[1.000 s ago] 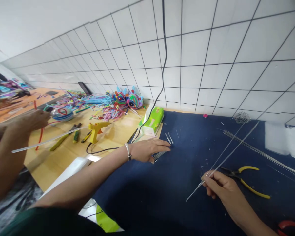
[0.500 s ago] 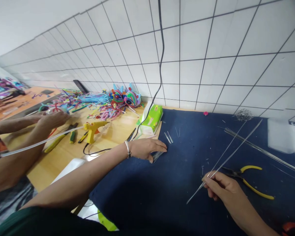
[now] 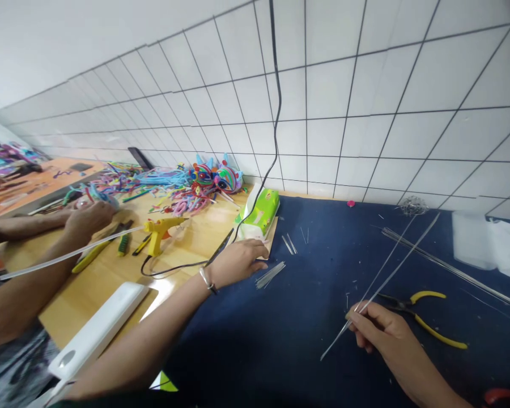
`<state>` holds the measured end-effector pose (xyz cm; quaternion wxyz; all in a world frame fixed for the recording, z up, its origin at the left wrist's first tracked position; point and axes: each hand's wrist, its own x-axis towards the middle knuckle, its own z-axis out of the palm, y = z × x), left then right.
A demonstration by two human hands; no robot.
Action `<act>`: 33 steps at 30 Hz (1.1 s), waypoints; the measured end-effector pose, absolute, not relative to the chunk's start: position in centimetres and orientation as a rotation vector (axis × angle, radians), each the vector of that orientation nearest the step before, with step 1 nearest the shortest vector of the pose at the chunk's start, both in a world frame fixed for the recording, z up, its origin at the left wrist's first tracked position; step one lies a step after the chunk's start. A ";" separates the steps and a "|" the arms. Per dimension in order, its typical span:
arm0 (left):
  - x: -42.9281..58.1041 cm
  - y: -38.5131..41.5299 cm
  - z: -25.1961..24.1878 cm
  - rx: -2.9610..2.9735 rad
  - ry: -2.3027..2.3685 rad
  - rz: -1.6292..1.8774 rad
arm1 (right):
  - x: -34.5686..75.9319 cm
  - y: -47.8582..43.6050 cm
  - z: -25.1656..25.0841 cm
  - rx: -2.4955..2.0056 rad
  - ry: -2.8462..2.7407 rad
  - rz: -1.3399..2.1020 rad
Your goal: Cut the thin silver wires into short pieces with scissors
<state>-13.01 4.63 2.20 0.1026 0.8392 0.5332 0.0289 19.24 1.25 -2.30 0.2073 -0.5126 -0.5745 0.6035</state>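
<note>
My right hand (image 3: 380,328) pinches two thin metal wires (image 3: 397,271) that cross at the fingers and spread apart toward the wall. Beside that hand lie pliers with yellow handles (image 3: 440,334), jaws partly behind the fingers. My left hand (image 3: 238,262), a silver bangle on its wrist, reaches over the dark blue cloth's left edge with fingers stretched. Its fingertips are by the green tissue pack (image 3: 261,212) and the board under it; contact is unclear. Just right of them rests a small bundle of short cut wires (image 3: 270,275). A few more short wire pieces (image 3: 289,244) lie beyond.
Long wires (image 3: 450,269) and a wire ball (image 3: 414,206) lie at right. A yellow glue gun (image 3: 156,235), its black cable, a white power strip (image 3: 100,328) and colourful craft pieces (image 3: 161,181) are at left. A co-worker's hands (image 3: 89,218) work there.
My left hand has moved off the short wire bundle, leftward toward the tissue pack, leaving the bundle on the cloth. My right hand keeps holding the wires. The view has shifted slightly.
</note>
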 end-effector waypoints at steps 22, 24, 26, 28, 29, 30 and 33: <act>-11.6 3.2 -1.1 2.185 1.800 0.074 | 19.0 1.1 -1.9 -1.406 -1.593 1.668; -11.7 3.2 -1.1 2.177 1.780 0.096 | 19.0 1.0 -1.9 -1.411 -1.593 1.664; -11.8 3.3 -1.1 2.173 1.762 0.108 | 19.0 1.0 -1.9 -1.419 -1.594 1.656; -11.8 3.3 -1.1 2.186 1.740 0.118 | 19.0 0.9 -2.0 -1.426 -1.590 1.646; -11.8 3.3 -1.0 2.194 1.732 0.124 | 19.0 0.9 -2.0 -1.425 -1.591 1.650; -11.8 3.3 -1.0 2.199 1.723 0.127 | 19.0 0.9 -2.1 -1.424 -1.591 1.653; -11.8 3.3 -0.9 2.191 1.714 0.134 | 19.0 1.0 -2.1 -1.424 -1.589 1.655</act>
